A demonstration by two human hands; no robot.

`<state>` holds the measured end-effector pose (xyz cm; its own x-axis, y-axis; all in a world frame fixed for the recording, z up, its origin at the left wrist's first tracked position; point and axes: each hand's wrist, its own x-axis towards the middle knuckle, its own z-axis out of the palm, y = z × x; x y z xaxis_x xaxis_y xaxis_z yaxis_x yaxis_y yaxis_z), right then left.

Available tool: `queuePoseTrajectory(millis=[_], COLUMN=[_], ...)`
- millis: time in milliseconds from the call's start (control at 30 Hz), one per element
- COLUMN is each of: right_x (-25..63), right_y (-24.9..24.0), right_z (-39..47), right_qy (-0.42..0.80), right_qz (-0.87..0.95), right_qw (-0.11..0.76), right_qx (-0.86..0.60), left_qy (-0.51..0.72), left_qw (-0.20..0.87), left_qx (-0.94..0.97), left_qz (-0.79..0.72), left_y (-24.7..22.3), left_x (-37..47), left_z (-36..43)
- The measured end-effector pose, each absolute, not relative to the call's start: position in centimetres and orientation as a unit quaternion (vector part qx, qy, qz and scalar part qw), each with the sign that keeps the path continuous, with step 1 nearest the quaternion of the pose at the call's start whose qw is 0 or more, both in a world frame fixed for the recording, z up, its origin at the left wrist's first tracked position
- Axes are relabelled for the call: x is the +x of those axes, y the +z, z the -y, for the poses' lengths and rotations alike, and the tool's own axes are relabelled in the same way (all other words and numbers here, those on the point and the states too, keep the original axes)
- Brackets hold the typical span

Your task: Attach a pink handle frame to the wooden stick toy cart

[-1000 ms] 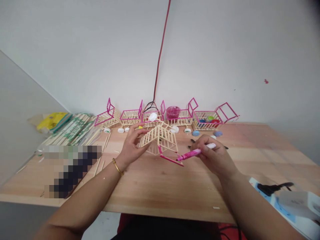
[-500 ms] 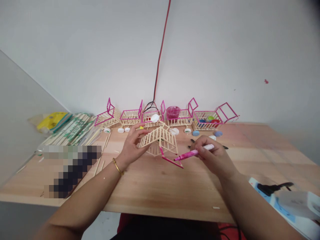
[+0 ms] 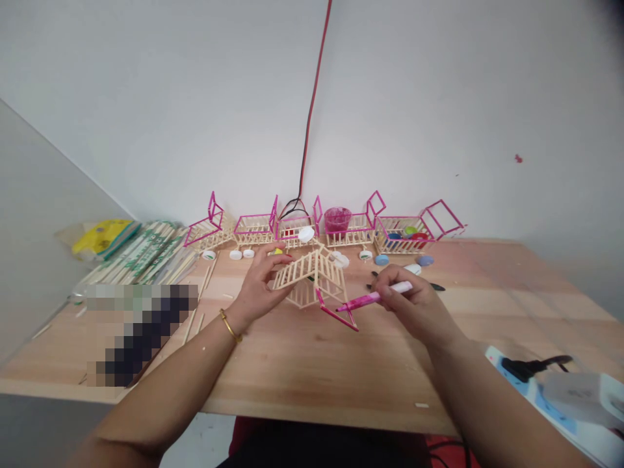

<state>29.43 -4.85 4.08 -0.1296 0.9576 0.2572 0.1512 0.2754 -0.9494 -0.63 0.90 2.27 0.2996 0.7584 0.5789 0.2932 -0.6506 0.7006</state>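
My left hand [image 3: 260, 283] grips a small cart model [image 3: 316, 273] made of thin wooden sticks, tilted above the table. White bottle-cap wheels [image 3: 306, 234] show on its far side, and its handle frame [image 3: 340, 318], coloured magenta, points toward me. Between the thumb and fingers of my right hand [image 3: 414, 302] is a magenta marker pen [image 3: 373, 298]. Its tip is at the handle frame; whether it touches a stick I cannot tell.
Several similar stick carts [image 3: 253, 224] with magenta rims line the wall. One holds a magenta-stained cup [image 3: 337, 221]. Bundled sticks in packaging [image 3: 141, 250] lie at left beside a yellow bag [image 3: 104, 238]. At right is a power strip [image 3: 536, 390] with plugs.
The cart in my left hand has tipped slightly and shifted a little right. The marker in my right hand has moved slightly left along the handle frame.
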Motion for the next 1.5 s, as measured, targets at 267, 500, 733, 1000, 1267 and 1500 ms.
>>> queuePoseTrajectory(millis=[267, 500, 733, 1000, 1267, 1500], right_x=[29.0, 29.2, 30.1, 30.2, 29.4, 29.6], right_y=[5.0, 4.8, 3.1, 3.0, 4.3, 4.3], right_z=[5.1, 5.0, 4.6, 4.5, 4.5, 4.8], right_qy=[0.406, 0.400, 0.464, 0.472, 0.480, 0.485], right_qz=[0.658, 0.640, 0.549, 0.541, 0.506, 0.528], right_qw=[0.458, 0.480, 0.564, 0.569, 0.606, 0.596], right_qx=[-0.439, -0.447, -0.406, -0.402, -0.382, -0.361], left_qy=[0.472, 0.479, 0.484, 0.493, 0.494, 0.507], left_qw=[0.242, 0.244, 0.219, 0.207, 0.183, 0.199], left_qx=[0.776, 0.770, 0.771, 0.765, 0.770, 0.760], left_qz=[-0.342, -0.342, -0.353, -0.360, -0.360, -0.355], left_y=[2.2, 2.3, 2.1, 2.0, 2.3, 2.3], left_x=[-0.6, -0.5, -0.7, -0.8, -1.0, -1.0], left_z=[-0.8, -0.8, -1.0, -1.1, -1.2, -1.2])
